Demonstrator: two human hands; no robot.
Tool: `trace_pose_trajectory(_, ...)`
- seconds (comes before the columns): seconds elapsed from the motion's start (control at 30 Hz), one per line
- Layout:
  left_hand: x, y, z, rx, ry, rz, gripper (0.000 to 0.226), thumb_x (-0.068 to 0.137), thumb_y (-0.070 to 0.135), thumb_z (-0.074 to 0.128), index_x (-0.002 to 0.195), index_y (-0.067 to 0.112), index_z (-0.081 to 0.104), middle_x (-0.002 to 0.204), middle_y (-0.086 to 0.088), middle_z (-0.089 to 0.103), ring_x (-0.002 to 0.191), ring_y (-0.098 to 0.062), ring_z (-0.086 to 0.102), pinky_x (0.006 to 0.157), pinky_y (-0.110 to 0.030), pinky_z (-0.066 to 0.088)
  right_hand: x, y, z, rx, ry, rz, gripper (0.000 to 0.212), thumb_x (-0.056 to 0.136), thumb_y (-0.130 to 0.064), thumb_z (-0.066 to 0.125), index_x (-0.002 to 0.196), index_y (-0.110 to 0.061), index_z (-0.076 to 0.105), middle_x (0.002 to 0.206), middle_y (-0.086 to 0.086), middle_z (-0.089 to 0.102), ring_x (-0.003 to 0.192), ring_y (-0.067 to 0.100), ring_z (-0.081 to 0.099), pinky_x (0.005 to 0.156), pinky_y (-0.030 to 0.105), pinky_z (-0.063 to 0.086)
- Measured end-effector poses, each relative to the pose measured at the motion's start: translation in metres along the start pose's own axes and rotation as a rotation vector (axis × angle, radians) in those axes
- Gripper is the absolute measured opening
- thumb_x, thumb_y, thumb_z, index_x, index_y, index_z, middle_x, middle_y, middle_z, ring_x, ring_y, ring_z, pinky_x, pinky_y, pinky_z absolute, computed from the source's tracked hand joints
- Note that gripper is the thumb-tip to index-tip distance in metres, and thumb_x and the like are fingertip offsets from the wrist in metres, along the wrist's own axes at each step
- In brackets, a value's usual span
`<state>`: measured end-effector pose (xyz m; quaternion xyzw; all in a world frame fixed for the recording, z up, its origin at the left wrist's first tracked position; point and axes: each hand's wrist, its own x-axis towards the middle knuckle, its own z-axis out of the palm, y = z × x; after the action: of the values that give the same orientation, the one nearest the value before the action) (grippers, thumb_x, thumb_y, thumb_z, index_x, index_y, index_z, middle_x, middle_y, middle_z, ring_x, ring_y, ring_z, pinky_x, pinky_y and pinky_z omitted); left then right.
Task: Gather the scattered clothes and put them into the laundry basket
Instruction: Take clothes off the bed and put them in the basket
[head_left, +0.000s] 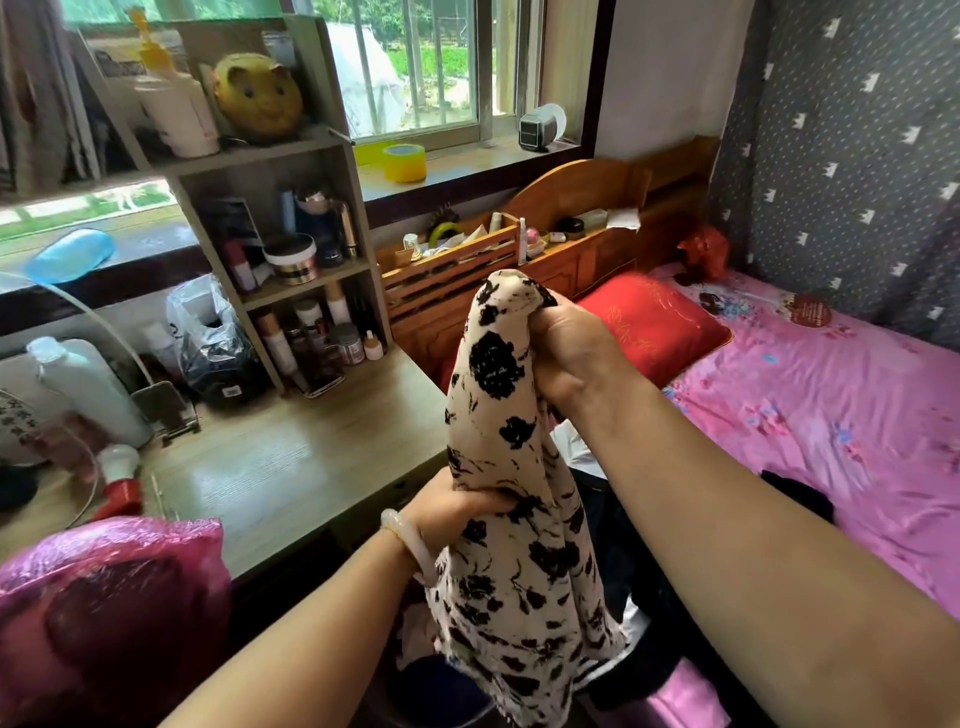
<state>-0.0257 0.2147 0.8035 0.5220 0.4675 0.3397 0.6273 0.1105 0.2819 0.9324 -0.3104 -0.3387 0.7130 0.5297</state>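
Hands hold a cream, black-blotched fabric garment (511, 493) upright. Right hand (563, 345) pinches its top at twelve o'clock; left hand (460, 512) grips mid-length at six. Basket unseen.

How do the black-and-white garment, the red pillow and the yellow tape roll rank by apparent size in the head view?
1. Black-and-white garment, though nearness to the camera inflates it.
2. Red pillow.
3. Yellow tape roll.

Window (415, 67) daylight — soft, bowed edges
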Motion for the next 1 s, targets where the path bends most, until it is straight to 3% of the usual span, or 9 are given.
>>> trace_pose_trajectory(0.17,-0.003,-0.014,0.010,-0.361,0.022,-0.198,0.071,0.058,0.034,0.077,0.122,0.007,0.062,0.119,-0.022,0.065,0.109,-0.039,0.062,0.098,-0.048,0.048,0.024,-0.001,-0.009,-0.040,0.352,-0.022,0.033,0.077,0.012,0.053,0.106,0.000,0.064,0.071,0.011,0.065,0.053,0.020,0.063,0.045,0.024,0.052)
trace_pose_trajectory(0.27,-0.007,-0.021,0.012,-0.335,-0.083,-0.193,0.085,0.057,0.049,0.083,0.128,0.010,0.057,0.126,-0.017,0.063,0.117,-0.035,0.059,0.104,-0.049,0.044,0.037,-0.001,-0.020,-0.080,0.508,-0.141,0.035,0.071,0.014,0.059,0.103,0.001,0.064,0.088,0.018,0.069,0.072,0.028,0.069,0.061,0.037,0.061)
trace_pose_trajectory(0.37,-0.010,-0.019,0.015,-0.240,-0.118,-0.161,0.066,0.061,0.026,0.083,0.119,0.005,0.062,0.118,-0.020,0.066,0.107,-0.034,0.065,0.095,-0.047,0.051,0.050,0.006,-0.039,-0.382,0.617,-0.238,0.031,0.068,0.003,0.063,0.096,-0.011,0.066,0.096,0.013,0.071,0.088,0.027,0.070,0.078,0.043,0.060)
trace_pose_trajectory(0.43,-0.009,-0.016,0.013,-0.215,-0.075,-0.174,0.052,0.064,0.013,0.079,0.112,0.000,0.066,0.112,-0.023,0.067,0.099,-0.035,0.066,0.093,-0.050,0.052,0.052,0.009,-0.057,-0.797,0.622,-0.191,0.040,0.072,-0.008,0.067,0.111,-0.014,0.063,0.109,0.010,0.067,0.097,0.023,0.065,0.086,0.038,0.057)
trace_pose_trajectory(0.57,-0.005,-0.011,0.006,-0.261,-0.001,-0.185,0.025,0.066,0.009,0.072,0.091,0.005,0.073,0.090,-0.016,0.072,0.083,-0.030,0.069,0.082,-0.044,0.055,0.036,0.011,-0.080,-1.276,0.256,0.011,0.089,0.073,-0.043,0.079,0.147,-0.027,0.032,0.145,0.013,0.033,0.129,0.026,0.039,0.106,0.037,0.040)
trace_pose_trajectory(0.67,0.002,-0.004,0.003,-0.256,0.042,-0.184,0.023,0.061,0.011,0.071,0.084,0.009,0.072,0.077,-0.011,0.069,0.074,-0.026,0.064,0.073,-0.037,0.051,0.010,0.020,-0.066,-1.222,-0.389,0.376,0.090,0.078,-0.034,0.077,0.151,-0.030,0.025,0.150,0.009,0.038,0.126,0.016,0.047,0.096,0.024,0.044)
trace_pose_trajectory(0.73,0.007,0.002,0.002,-0.242,0.057,-0.171,0.030,0.058,0.016,0.071,0.086,0.006,0.072,0.077,-0.013,0.068,0.074,-0.025,0.063,0.072,-0.038,0.050,-0.007,0.035,-0.059,-1.270,-0.640,0.523,0.085,0.078,-0.022,0.079,0.148,-0.019,0.031,0.145,0.010,0.046,0.126,0.016,0.051,0.101,0.026,0.044)
trace_pose_trajectory(0.87,0.013,0.013,0.000,-0.220,0.078,-0.198,0.016,0.083,0.013,0.064,0.095,0.004,0.069,0.082,-0.014,0.071,0.076,-0.023,0.068,0.069,-0.035,0.053,-0.018,0.056,-0.065,-1.147,-0.633,0.444,0.055,0.072,0.010,0.073,0.122,-0.001,0.052,0.097,0.001,0.066,0.083,0.000,0.063,0.075,0.012,0.051)
trace_pose_trajectory(1.0,0.018,0.013,0.005,-0.055,0.191,-0.105,0.007,0.083,0.011,0.069,0.087,0.005,0.071,0.073,-0.004,0.072,0.069,-0.015,0.067,0.061,-0.024,0.054,-0.004,0.075,-0.078,-1.175,-0.414,0.376,0.043,0.058,-0.002,0.076,0.096,-0.019,0.066,0.087,0.001,0.071,0.081,0.012,0.066,0.081,0.033,0.056)
